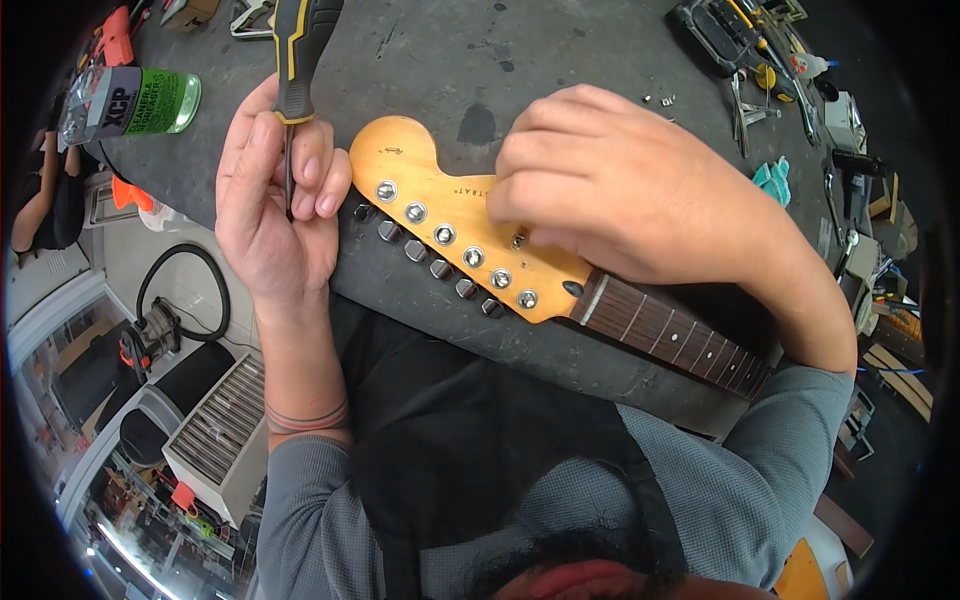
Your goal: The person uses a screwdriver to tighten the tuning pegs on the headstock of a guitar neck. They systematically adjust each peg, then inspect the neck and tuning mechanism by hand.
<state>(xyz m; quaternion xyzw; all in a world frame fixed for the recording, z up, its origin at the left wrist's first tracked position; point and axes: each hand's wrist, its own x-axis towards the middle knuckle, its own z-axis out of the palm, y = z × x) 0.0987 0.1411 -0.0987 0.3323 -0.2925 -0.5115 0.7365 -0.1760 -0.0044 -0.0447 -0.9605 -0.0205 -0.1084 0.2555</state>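
A screwdriver (pixel 300 65) with a black and yellow handle points shaft-down in my left hand (pixel 262 215), whose fingers are curled round its shaft left of the guitar headstock. The light wooden headstock (pixel 400 150) lies face up on the dark bench. A row of silver tuner bushings and posts (pixel 445 235) runs along it, with dark metal tuner buttons (pixel 415 250) below its edge. My right hand (pixel 600 185) rests over the headstock, fingers bent down and closed; what they pinch is hidden beneath them. A small metal fitting (pixel 519 239) shows just under these fingers.
The fretted neck (pixel 680 335) runs right under my right arm. A clear bottle with a green label (pixel 150 103) lies at the upper left. Small metal parts (pixel 667 101), a teal cloth (pixel 773 181) and several tools are at the upper right. Another person (pixel 50 190) is at the far left.
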